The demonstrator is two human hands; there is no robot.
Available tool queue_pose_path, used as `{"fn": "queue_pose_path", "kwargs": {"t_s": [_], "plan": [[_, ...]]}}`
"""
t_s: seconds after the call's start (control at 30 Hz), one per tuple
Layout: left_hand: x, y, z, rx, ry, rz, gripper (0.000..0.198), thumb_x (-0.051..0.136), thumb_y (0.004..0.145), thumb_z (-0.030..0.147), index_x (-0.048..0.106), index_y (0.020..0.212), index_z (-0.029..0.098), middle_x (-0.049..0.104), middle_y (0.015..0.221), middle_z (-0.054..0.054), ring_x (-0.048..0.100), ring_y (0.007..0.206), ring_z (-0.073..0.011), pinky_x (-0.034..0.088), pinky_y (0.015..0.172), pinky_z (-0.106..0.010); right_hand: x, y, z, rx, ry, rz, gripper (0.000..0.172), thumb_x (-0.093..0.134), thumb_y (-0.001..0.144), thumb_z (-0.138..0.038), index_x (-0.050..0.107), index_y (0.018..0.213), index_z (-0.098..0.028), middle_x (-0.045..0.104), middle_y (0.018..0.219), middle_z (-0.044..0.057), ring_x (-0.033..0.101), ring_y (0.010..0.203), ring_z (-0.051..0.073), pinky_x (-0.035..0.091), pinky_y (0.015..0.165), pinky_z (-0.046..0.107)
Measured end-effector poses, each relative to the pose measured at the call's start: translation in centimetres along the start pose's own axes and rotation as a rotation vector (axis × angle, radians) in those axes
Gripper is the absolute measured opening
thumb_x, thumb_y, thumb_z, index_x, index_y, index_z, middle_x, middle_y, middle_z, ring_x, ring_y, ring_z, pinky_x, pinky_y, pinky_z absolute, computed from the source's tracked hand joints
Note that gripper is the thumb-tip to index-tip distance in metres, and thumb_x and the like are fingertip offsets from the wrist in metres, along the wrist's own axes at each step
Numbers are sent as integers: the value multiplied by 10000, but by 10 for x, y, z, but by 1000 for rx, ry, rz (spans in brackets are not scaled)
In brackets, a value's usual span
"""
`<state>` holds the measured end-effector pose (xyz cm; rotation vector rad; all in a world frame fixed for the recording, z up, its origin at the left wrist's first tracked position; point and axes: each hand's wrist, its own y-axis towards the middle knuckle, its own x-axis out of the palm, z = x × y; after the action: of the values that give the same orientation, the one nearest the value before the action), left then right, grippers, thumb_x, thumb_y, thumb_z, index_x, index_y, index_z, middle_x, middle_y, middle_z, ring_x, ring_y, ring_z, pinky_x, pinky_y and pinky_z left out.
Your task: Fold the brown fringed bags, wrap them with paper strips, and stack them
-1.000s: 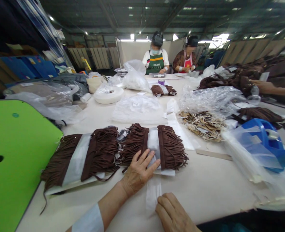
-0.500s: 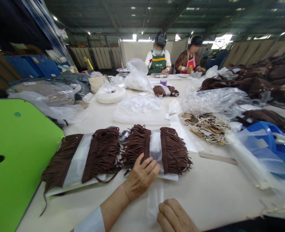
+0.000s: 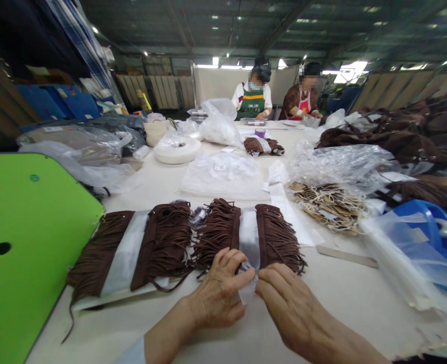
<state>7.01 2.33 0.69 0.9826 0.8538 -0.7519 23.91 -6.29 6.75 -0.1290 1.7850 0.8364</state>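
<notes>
Two brown fringed pieces (image 3: 223, 230) lie side by side in front of me, with a pale translucent strip (image 3: 248, 230) running between their plain edges. At its near end, the strip is bent up between my hands. My left hand (image 3: 221, 288) is at the left fringe's near edge, fingers curled, index finger and thumb around the strip. From the right, my right hand (image 3: 294, 306) pinches the strip's fold against the near edge; its fingertips are partly hidden. A similar fringed bundle (image 3: 161, 247) with its own pale band (image 3: 125, 255) lies to the left on white sheet.
A green panel (image 3: 37, 242) stands at the left. Clear plastic bags (image 3: 223, 174), a white tape roll (image 3: 177, 149) and stringed tags (image 3: 329, 205) lie beyond. A blue tape dispenser (image 3: 420, 222) is at right. Two people (image 3: 252, 103) work across the table.
My right hand has moved up and left, carrying the strip's loose near end up to the fringe's edge. My left hand has shifted slightly down, its fingers curling from lying flat to around the strip.
</notes>
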Motion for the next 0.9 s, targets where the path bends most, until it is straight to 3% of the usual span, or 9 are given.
{"fn": "queue_pose_path", "kwargs": {"t_s": [0.1,0.23,0.33,0.47,0.6,0.7,0.9], "plan": [[8,6,2,-97,-91,171,146,455,868,261,588,899,208,573,932,-42,487,946,-187,377,892,-396,8,12,26,54,44,21,232,318,862,-55,529,813,-139,550,764,81,482,726,181,431,659,300],[21,12,4,-274,-150,290,160,430,873,202,516,740,178,551,733,-15,501,755,-156,419,728,-329,27,20,54,207,48,-33,206,339,891,-122,504,773,-161,543,750,69,497,736,177,433,668,286],[26,14,8,-384,-138,389,26,468,829,179,492,821,177,553,752,-29,510,740,-172,445,683,-323,41,19,61,311,14,-82,210,341,893,-139,497,758,-175,549,746,56,509,720,170,425,658,277],[30,13,11,-301,-9,541,181,469,829,145,481,1009,132,559,864,-82,526,841,-195,473,730,-332,53,16,60,405,-37,-114,200,363,889,-142,516,763,-167,569,756,63,535,727,181,412,654,283],[31,13,11,-123,147,500,178,410,858,94,567,936,122,581,926,-93,488,965,-203,432,860,-362,55,21,59,483,-67,-180,189,398,865,-123,533,742,-168,584,743,66,553,731,191,395,662,282],[30,13,11,-37,256,431,286,341,882,92,591,1018,102,628,977,-88,482,989,-211,394,897,-398,53,27,61,529,-56,-230,181,423,846,-114,534,715,-171,587,721,59,559,710,183,384,649,270],[31,11,12,-38,322,400,356,296,880,69,607,1052,89,641,1079,-79,478,1027,-227,346,918,-417,35,31,63,583,80,-267,179,415,881,-189,538,751,-180,589,714,16,570,677,139,410,638,235]]}}
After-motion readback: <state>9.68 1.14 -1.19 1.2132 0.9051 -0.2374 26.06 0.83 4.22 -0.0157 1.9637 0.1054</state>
